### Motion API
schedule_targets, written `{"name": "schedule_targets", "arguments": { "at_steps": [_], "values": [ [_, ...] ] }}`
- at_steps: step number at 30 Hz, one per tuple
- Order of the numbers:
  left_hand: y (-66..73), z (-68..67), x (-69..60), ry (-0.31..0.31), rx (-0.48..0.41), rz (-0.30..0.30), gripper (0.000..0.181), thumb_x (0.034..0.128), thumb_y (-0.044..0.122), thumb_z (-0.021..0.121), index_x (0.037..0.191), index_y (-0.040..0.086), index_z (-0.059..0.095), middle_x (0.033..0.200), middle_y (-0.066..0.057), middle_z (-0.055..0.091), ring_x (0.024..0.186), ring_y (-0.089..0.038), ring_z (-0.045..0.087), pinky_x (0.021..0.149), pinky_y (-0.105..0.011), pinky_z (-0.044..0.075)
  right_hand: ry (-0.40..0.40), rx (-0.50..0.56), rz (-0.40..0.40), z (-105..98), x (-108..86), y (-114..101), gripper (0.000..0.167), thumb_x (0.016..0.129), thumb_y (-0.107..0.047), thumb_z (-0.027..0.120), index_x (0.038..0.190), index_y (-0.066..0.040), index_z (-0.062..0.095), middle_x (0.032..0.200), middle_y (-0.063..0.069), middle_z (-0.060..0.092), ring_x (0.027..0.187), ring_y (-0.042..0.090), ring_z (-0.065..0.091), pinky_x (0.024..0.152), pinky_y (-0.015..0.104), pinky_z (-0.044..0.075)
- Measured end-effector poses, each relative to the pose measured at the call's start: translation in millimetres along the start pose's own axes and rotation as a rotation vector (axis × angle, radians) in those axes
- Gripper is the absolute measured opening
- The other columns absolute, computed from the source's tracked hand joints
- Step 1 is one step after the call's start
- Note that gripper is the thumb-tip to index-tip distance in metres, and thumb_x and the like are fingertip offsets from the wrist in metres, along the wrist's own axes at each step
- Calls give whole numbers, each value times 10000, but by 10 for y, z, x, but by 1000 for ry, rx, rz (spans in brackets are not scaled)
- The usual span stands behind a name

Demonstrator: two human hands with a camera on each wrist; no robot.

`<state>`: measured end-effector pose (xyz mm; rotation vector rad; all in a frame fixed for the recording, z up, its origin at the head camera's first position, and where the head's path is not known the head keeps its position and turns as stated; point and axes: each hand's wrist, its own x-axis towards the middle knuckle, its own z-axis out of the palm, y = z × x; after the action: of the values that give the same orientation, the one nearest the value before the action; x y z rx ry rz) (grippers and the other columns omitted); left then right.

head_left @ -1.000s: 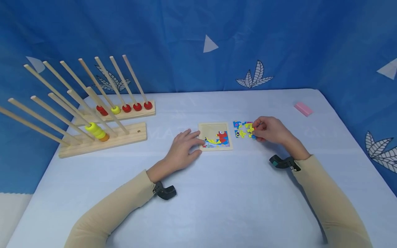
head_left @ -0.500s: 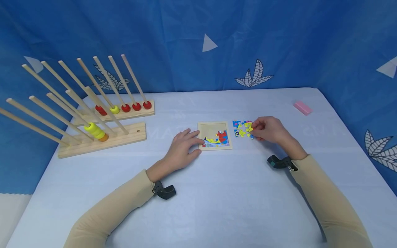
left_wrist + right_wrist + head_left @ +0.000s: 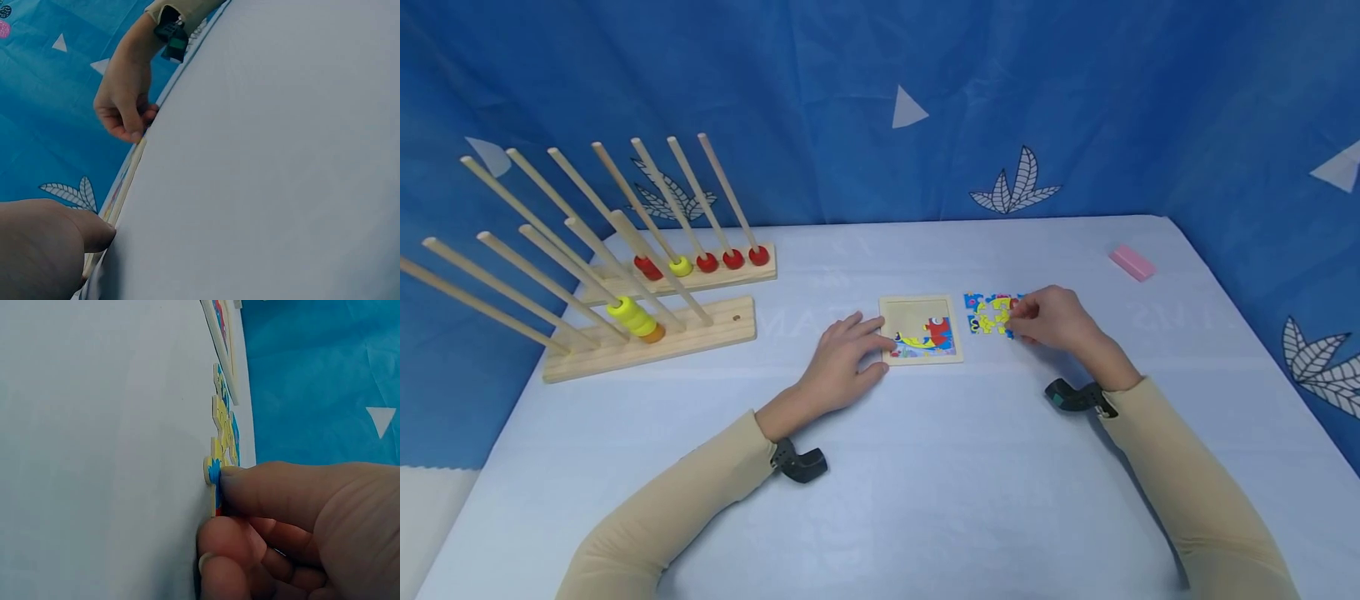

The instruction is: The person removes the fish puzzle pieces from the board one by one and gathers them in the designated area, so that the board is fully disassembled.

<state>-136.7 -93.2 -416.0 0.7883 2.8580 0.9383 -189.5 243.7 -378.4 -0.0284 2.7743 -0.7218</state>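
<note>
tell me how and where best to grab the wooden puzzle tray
Probably pinch the wooden puzzle tray by its near rim's middle, coming from the near side: it lies flat, that stretch is uncovered, the left hand overlapping its left rim.

Wooden bead racks [image 3: 655,349], pink block [image 3: 1132,262], possibly eraser

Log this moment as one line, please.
left hand: touches puzzle tray edge | right hand: pinches jigsaw piece beside puzzle tray | puzzle tray: partly filled
</note>
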Motion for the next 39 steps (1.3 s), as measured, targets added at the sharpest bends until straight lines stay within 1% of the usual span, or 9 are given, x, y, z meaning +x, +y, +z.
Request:
{"name": "schedule_targets", "arguments": {
  "at_steps": [8,13,20,27,39],
  "values": [
    [5,6,2,-1,1,2,286,938,176,710,1224,174,727,1545,-124,526,1509,-427,355,1225,-656,239,-38,-2,39,-8,-24,-19,222,923,-231,719,957,-12,722,645,50,647,587,170,578,580,279,433],
    [11,-1,4,2,7,7,287,941,177,706,1227,174,724,1547,-128,522,1510,-430,352,1224,-660,237,-53,-7,56,-21,-18,-15,227,928,-243,715,959,-19,698,670,53,640,584,164,582,577,271,443],
    [15,-13,8,-4,11,3,295,941,186,707,1236,173,720,1551,-129,517,1512,-429,347,1228,-658,228,-74,16,31,-49,-19,6,237,939,-233,714,998,-4,697,709,62,643,603,167,586,577,262,481],
    [19,-20,5,-6,3,2,296,941,184,703,1236,169,722,1550,-130,518,1511,-433,349,1228,-658,229,-83,37,16,-59,-3,43,236,943,-220,717,1024,1,705,729,60,639,620,168,581,579,253,490],
    [12,-14,-2,-6,-1,2,293,945,185,696,1236,172,722,1550,-129,518,1510,-432,350,1226,-658,234,-82,26,-10,-50,1,67,212,939,-213,715,996,-9,712,695,47,639,622,171,575,573,259,469]
  ]
}}
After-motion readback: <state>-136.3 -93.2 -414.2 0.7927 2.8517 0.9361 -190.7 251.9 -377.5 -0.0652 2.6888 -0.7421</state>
